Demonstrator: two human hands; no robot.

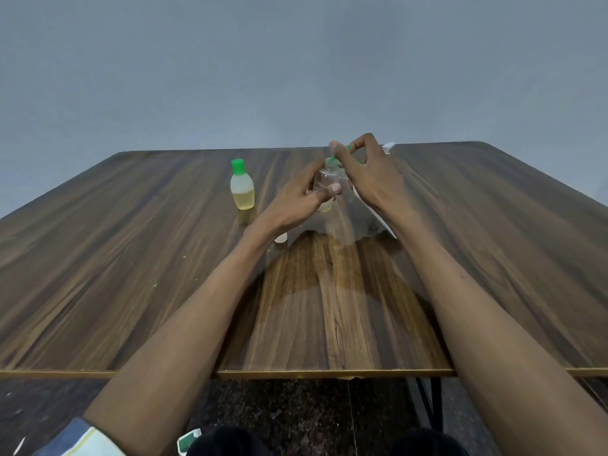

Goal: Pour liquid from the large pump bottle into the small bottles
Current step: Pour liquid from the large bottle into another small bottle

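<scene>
A person sits at a wooden table (131,258), both bare forearms reaching forward over it toward 12 o'clock. The two hands meet near the far middle of the tabletop.

The left hand (296,200) curls its fingers and thumb around a small clear bottle (325,179), holding it upright just above or on the table; which one cannot be told. A little yellowish liquid shows at the bottom of this bottle, below the thumb.

The right hand (368,172) is directly above and to the 3 o'clock side of that bottle. Its thumb and forefinger pinch a green cap (345,153) at the bottle's mouth, the other fingers loosely curled.

At 9 o'clock from the hands, well apart from them, a second small bottle (242,187) stands upright on the table. It has a green cap on and is about half full of pale yellow liquid.

Behind the right hand, toward 1 o'clock, a white pump nozzle (388,147) peeks out; the large bottle beneath it is mostly hidden by the hand and wrist.

A small white round object (280,237) lies on the table under the left wrist.
</scene>
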